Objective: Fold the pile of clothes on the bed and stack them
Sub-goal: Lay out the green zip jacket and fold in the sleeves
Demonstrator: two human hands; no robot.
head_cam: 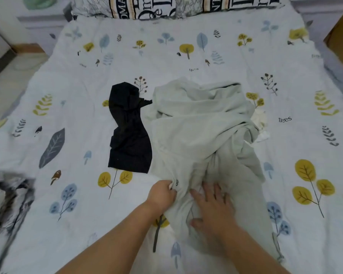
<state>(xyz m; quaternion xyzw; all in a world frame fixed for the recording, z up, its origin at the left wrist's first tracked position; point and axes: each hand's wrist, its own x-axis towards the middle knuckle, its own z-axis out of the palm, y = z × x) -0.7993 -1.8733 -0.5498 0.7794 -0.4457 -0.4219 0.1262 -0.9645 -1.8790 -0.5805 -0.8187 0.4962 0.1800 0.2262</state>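
Both bare forearms reach in from the near edge. Right hand (212, 206) lies flat, fingers spread wide, pressing the crumpled pale sage-green cotton garment (202, 131), which bunches up beyond its fingertips. Left hand (161, 194) pinches that garment's near-left edge (just beside small dark lettering), fingers curled round the cloth. Beyond the left fingers lies a rumpled black fabric garment (130, 131), touching the green one, on the white leaf-printed bedspread (67, 224).
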